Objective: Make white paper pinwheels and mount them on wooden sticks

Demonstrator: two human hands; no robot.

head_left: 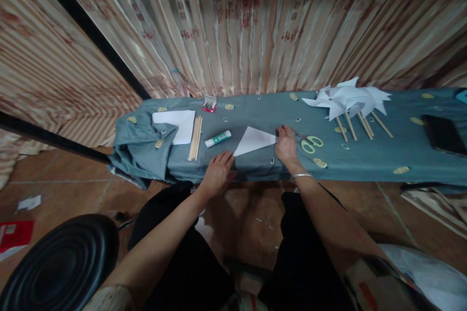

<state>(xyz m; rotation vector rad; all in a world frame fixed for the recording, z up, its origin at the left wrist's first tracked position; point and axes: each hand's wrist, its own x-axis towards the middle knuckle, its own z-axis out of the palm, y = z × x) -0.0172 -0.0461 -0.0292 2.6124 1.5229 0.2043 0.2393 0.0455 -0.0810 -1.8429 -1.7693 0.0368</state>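
Observation:
A white sheet of paper [255, 141], folded into a triangle, lies on the cloth in front of me. My left hand [219, 170] has its fingers pressed together at the paper's lower left corner. At the right corner, my right hand [286, 146], with a bangle on the wrist, grips the paper between thumb and fingers. Scissors [309, 144] with pale green handles lie just right of that hand. Left of the paper rests a glue stick [218, 139], and beyond it a bundle of thin wooden sticks [195, 138].
Several white paper pinwheels [350, 98] on sticks lie at the right, with a black phone [443, 134] past them. More white paper [184, 128] and a small red box [209, 104] are at the left. A black round stool [60, 265] stands on the floor.

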